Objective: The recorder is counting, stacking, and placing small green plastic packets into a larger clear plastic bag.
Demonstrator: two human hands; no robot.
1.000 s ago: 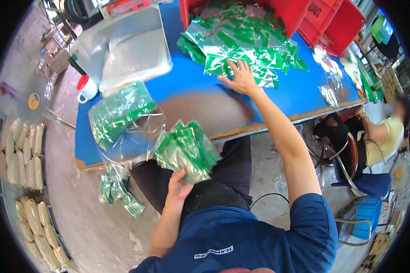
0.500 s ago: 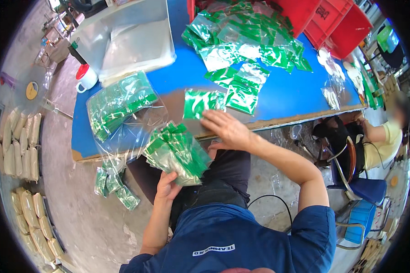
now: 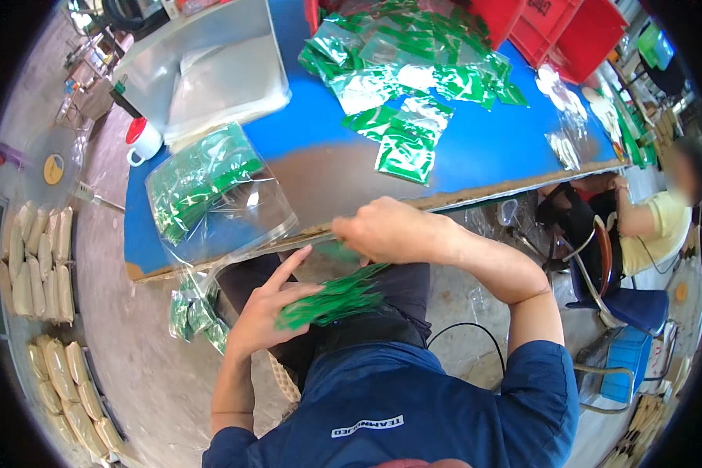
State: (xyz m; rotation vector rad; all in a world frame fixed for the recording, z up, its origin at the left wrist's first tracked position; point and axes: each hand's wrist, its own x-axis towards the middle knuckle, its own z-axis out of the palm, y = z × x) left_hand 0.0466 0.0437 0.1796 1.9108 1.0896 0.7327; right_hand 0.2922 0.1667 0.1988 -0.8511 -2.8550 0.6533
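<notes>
My left hand (image 3: 264, 316) grips a fanned stack of green packets (image 3: 331, 300) over my lap, its index finger stretched out. Above the stack, just off the table's front edge, my right hand (image 3: 394, 232) is curled with its fingers pressed together. A blurred green, see-through packet (image 3: 337, 252) hangs under its fingertips. To the left, a clear plastic bag (image 3: 261, 204) lies at the table edge with rows of green packets (image 3: 203, 178) in it. On the blue table (image 3: 304, 117), a large heap of green packets (image 3: 417, 58) spreads out, with a few loose ones (image 3: 405, 154) in front.
A grey tray (image 3: 152, 66) with clear plastic sheets stands at the back left, beside a red-and-white mug (image 3: 142, 142). Red crates (image 3: 561, 31) are at the back right. More green packets (image 3: 195, 308) hang below the left table edge. A person (image 3: 655, 226) sits at the right.
The single packet on the table's front part is gone from there. My right hand has drawn back toward my lap. My left hand has turned the stack more edge-on.
</notes>
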